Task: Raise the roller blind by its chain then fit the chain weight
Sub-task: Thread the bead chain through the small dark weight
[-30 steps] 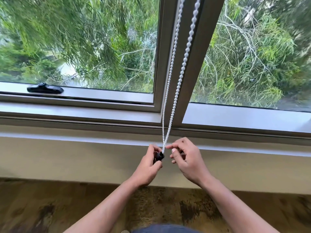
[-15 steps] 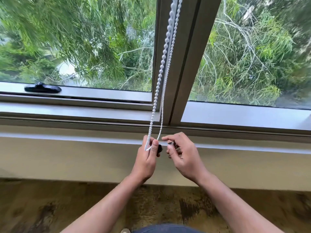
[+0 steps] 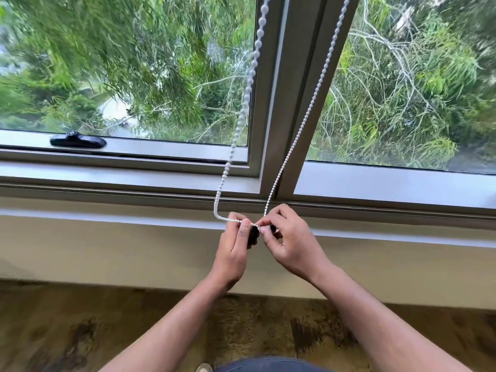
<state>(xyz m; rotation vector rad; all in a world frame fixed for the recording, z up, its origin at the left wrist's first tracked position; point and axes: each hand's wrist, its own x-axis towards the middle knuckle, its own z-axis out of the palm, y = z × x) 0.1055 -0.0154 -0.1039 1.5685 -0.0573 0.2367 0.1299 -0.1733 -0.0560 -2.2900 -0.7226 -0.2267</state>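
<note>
A white bead chain hangs in two strands in front of the window's centre post, and its bottom loop runs flat between my hands. My left hand pinches a small black chain weight just under the loop. My right hand pinches the chain at the right end of the loop, and another dark piece shows at its fingertips. Fingers hide most of the weight. The blind itself is out of view above.
A grey window frame with a centre post stands ahead, and a black window handle lies on the left sash. Below runs a pale sill ledge and wall, then a brown patterned floor.
The two chain strands have spread apart and the loop now lies stretched flat between my hands. Both hands stay together at the loop's bottom, at sill height.
</note>
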